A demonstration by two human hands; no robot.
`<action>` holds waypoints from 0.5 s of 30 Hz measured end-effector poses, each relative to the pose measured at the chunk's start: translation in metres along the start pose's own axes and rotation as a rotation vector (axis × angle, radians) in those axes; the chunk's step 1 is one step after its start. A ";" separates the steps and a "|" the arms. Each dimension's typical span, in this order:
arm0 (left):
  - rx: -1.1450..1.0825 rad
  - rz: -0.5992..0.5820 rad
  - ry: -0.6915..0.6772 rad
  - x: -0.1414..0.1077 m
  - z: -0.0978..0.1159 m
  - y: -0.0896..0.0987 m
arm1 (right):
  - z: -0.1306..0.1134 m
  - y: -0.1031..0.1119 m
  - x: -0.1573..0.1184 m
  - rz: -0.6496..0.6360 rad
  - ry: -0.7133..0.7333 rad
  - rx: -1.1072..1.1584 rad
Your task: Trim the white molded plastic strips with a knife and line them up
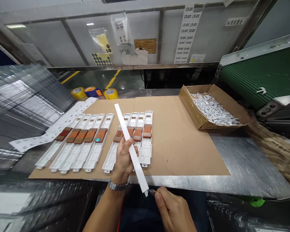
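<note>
My left hand (123,157) is wrapped round a long, flat white plastic strip (139,170), which slants from upper left down toward my body. Close to the strip's lower end, my right hand (174,209) is closed in a pinch. A thin, dark, shiny tip (151,191) pokes out from its fingers toward the strip; what it belongs to is hidden. Behind my left hand lie several white ribbed plastic strips (146,153) in two groups, with reddish-brown blocks (101,135) across their middles. My left hand partly covers the right group.
Cardboard (181,145) covers much of the metal table (241,161). A carton (193,111) of small white parts stands at the back right, beside a green conveyor belt (263,74). Tape rolls (110,94), a label sheet (60,124) and stacked plastic-wrapped material (26,100) are left.
</note>
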State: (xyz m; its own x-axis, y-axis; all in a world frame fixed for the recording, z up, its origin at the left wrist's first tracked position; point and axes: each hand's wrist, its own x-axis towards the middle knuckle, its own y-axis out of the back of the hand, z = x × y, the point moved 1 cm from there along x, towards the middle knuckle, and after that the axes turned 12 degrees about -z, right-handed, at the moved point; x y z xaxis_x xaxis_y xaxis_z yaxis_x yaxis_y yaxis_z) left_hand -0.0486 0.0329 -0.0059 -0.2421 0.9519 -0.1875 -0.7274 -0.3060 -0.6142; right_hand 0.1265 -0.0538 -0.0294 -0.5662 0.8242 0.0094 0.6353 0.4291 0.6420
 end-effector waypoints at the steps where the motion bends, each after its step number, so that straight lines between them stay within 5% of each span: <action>1: 0.001 0.000 -0.001 0.000 0.000 0.000 | 0.000 0.000 0.000 -0.002 -0.001 0.000; 15: -0.009 -0.010 0.007 0.002 -0.003 0.003 | 0.002 0.001 -0.001 -0.021 -0.003 -0.031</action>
State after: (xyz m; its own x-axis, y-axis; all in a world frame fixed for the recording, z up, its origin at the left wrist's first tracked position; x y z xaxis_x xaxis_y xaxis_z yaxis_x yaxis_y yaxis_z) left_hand -0.0493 0.0338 -0.0100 -0.2306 0.9550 -0.1865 -0.7241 -0.2964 -0.6227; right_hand 0.1290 -0.0529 -0.0305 -0.5777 0.8162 -0.0064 0.6067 0.4347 0.6656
